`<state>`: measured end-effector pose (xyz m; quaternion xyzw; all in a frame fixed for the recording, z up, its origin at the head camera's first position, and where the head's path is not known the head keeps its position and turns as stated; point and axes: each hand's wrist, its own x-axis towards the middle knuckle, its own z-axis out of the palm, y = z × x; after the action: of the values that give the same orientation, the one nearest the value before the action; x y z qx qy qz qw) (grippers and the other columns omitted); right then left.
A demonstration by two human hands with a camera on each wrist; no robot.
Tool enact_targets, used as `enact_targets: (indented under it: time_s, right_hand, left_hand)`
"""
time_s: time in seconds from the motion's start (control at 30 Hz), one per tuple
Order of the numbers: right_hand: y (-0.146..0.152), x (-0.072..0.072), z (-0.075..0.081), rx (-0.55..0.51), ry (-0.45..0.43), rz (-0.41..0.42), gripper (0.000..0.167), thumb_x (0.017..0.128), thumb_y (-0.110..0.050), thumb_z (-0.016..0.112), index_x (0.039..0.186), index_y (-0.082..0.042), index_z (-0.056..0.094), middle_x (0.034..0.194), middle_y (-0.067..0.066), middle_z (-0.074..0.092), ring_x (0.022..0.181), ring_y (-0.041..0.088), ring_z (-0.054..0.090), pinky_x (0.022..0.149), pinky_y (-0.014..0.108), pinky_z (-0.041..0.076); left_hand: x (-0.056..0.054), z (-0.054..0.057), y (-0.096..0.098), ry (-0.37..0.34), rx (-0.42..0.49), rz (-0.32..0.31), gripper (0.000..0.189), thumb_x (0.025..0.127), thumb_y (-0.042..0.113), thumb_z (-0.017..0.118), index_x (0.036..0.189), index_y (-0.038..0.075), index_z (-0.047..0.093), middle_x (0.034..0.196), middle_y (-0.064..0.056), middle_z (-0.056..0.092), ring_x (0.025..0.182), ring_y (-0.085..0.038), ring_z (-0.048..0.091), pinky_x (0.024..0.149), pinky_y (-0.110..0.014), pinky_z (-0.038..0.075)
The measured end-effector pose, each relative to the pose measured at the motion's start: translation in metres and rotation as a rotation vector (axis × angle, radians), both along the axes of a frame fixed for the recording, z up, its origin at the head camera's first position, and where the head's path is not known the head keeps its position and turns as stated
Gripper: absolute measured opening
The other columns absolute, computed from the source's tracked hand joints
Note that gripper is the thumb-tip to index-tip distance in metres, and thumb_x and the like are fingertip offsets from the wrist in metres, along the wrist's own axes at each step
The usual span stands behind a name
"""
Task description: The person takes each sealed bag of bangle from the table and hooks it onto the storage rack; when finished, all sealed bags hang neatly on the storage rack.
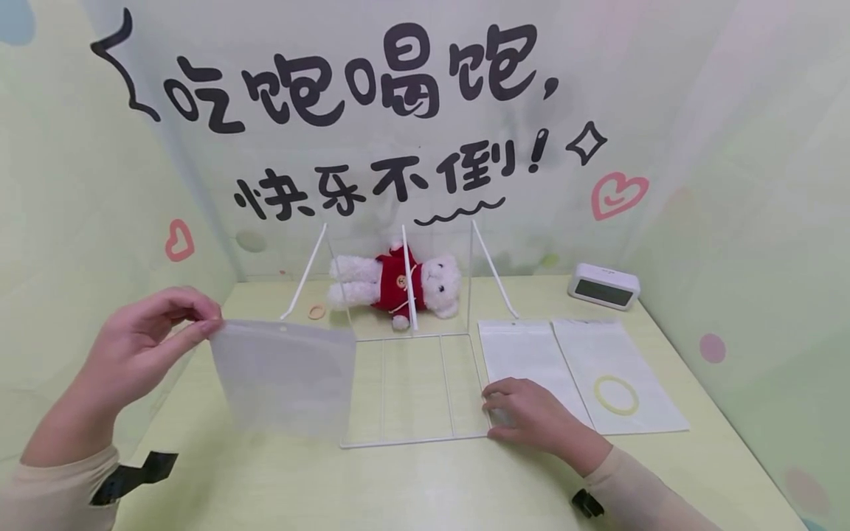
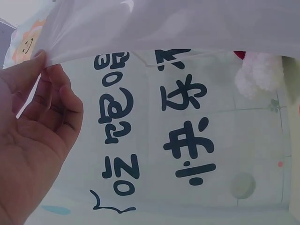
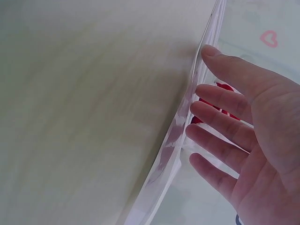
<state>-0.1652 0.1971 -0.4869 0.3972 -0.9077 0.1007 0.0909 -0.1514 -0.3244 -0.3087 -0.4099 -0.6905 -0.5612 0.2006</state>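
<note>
My left hand (image 1: 149, 343) pinches a translucent plastic bag (image 1: 285, 380) by its upper left corner, between thumb and forefinger. The bag hangs left of a white wire rack (image 1: 446, 383), overlapping its left edge in the head view. At the rack's right side is my right hand (image 1: 534, 413), palm down over the left edge of a pile of flat white bags (image 1: 518, 346). In the right wrist view its fingers (image 3: 220, 124) are spread and fairly straight, fingertips right at the bags' thin edge.
A second pile of bags (image 1: 637, 361) lies farther right, with a yellow ring (image 1: 615, 395) on it. Behind the rack's upright prongs lies a white plush toy (image 1: 441, 284) in red clothes. A small orange ring (image 1: 316, 312) and a digital clock (image 1: 604, 286) are near the back wall.
</note>
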Motion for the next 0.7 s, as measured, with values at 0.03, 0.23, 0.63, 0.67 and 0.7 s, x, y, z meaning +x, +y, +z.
enact_targets:
  time_s: [0.03, 0.23, 0.63, 0.67, 0.7]
  right_hand:
    - [0.000, 0.000, 0.000, -0.002, 0.001, 0.001, 0.033, 0.077, -0.034, 0.089, 0.102, -0.015, 0.081, 0.118, 0.004, 0.075, 0.108, 0.023, 0.070, 0.092, 0.043, 0.059]
    - [0.000, 0.001, 0.000, -0.006, 0.016, 0.008, 0.033, 0.077, -0.034, 0.089, 0.102, -0.014, 0.080, 0.118, 0.004, 0.075, 0.107, 0.023, 0.070, 0.092, 0.043, 0.059]
    - [0.000, 0.000, -0.003, -0.020, 0.033, 0.011, 0.034, 0.076, -0.034, 0.089, 0.101, -0.014, 0.081, 0.116, 0.004, 0.075, 0.106, 0.023, 0.071, 0.090, 0.043, 0.060]
    - [0.000, 0.000, -0.003, -0.021, 0.034, 0.012, 0.034, 0.076, -0.034, 0.090, 0.101, -0.013, 0.080, 0.116, 0.005, 0.075, 0.106, 0.024, 0.071, 0.090, 0.043, 0.060]
    - [-0.001, 0.000, -0.003, -0.022, 0.031, 0.010, 0.034, 0.076, -0.034, 0.089, 0.101, -0.013, 0.081, 0.117, 0.005, 0.075, 0.106, 0.024, 0.071, 0.091, 0.043, 0.060]
  left_hand:
    - [0.001, 0.003, 0.002, 0.010, 0.009, -0.015, 0.017, 0.082, -0.031, 0.060, 0.096, -0.021, 0.062, 0.096, -0.012, 0.070, 0.090, -0.017, 0.063, 0.080, -0.018, 0.053]
    - [0.006, 0.017, 0.012, 0.039, 0.038, -0.011, 0.009, 0.085, -0.026, 0.062, 0.093, -0.024, 0.060, 0.094, -0.012, 0.070, 0.089, -0.018, 0.064, 0.081, -0.018, 0.054]
    - [-0.007, 0.009, 0.010, -0.001, 0.033, 0.090, 0.024, 0.077, -0.036, 0.058, 0.096, -0.022, 0.062, 0.093, -0.012, 0.070, 0.087, -0.017, 0.065, 0.082, -0.018, 0.056]
    - [-0.009, 0.008, 0.010, -0.004, 0.029, 0.098, 0.024, 0.077, -0.036, 0.058, 0.096, -0.022, 0.062, 0.093, -0.011, 0.070, 0.086, -0.016, 0.064, 0.081, -0.017, 0.056]
    - [-0.012, 0.006, 0.010, -0.008, 0.024, 0.111, 0.024, 0.077, -0.036, 0.058, 0.096, -0.022, 0.062, 0.092, -0.011, 0.070, 0.085, -0.016, 0.064, 0.081, -0.017, 0.056]
